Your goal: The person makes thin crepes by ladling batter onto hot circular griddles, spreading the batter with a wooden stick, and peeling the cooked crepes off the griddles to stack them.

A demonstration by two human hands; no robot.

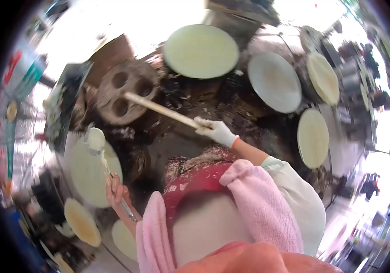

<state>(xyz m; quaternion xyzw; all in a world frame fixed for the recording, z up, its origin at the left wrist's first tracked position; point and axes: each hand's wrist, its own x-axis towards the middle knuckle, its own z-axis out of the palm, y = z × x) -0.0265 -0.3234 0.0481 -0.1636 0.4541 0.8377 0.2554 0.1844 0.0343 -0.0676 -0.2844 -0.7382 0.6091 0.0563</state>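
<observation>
My left hand (117,192), bare, is closed around the handle of a ladle (96,139) whose bowl holds pale batter. Dried batter coats part of its handle. The ladle's bowl hangs over the edge of a large round pan (92,182) covered in a pale green layer. My right hand (217,132), in a white glove with an orange cuff, grips one end of a pale wooden stick (163,110). The stick's far end lies over a thick brown-grey disc (113,109) with several round holes; whether it touches cannot be told.
Ahead stands a round plate with a pale green layer (201,51). To its right are a grey round plate (274,82) with a brownish centre and more pale rounds (313,138). A browned round (82,222) lies at lower left. A pink towel (263,200) hangs over my front.
</observation>
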